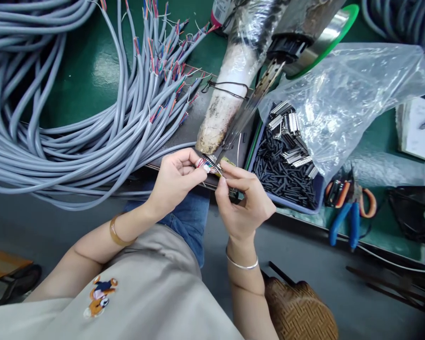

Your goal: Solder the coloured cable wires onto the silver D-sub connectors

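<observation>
My left hand [175, 182] is closed in a pinch on the stripped end of a grey cable, where thin red, green and white wires [200, 163] show at the fingertips. Just beyond them is a small metal multi-pin connector [211, 160], partly hidden by fingers and tool. My right hand [246, 196] pinches a thin pale wire [220, 173] at the connector's near side; whether it belongs to the cable I cannot tell. Over the connector, a soldering iron [258, 89] points down, its dark tip close to the wires, beside a plastic-wrapped whitish tube [221, 106].
Grey cables [102, 137] with stripped ends lie to the left. On the right, a blue bin [320, 191] holds black sleeves and metal connectors beneath a clear bag [350, 94]. Blue-handled pliers [354, 222] and orange-handled cutters [368, 203] lie near the edge. A solder spool [336, 38] stands behind.
</observation>
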